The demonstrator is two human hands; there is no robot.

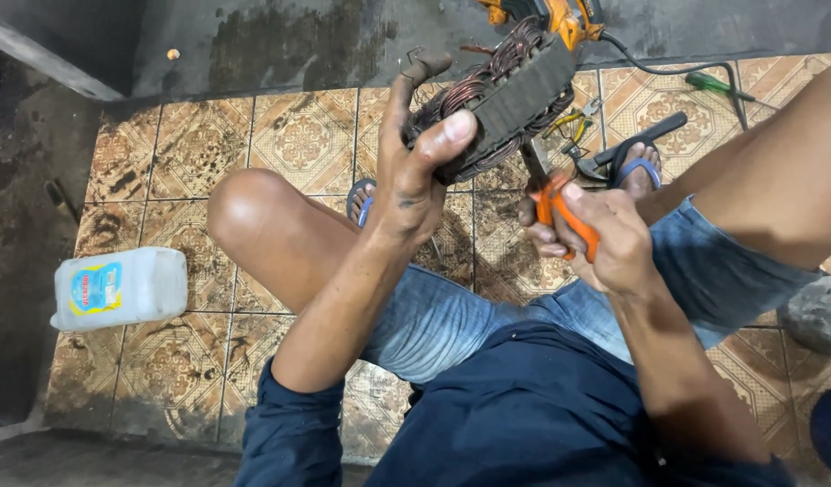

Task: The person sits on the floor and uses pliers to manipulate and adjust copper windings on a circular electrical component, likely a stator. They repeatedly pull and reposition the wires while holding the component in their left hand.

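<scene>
Above the knees, the grey laminated motor stator wound with copper wire (501,99) is gripped, tilted up to the right, by the left hand (411,176), while just below-right the right hand (605,239) is closed around orange-handled pliers (560,212).

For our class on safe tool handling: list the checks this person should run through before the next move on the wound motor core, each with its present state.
1. Left hand grips the motor core firmly: ok.
2. Right hand closed on the orange-handled tool: ok.
3. Tool tip seated at the copper windings: cannot tell, the tip is hidden.
4. Core braced on a support: not ok, it is held in the air.
5. Hands gloved: not ok, bare.
6. Feet covered: not ok, open sandals.
</scene>
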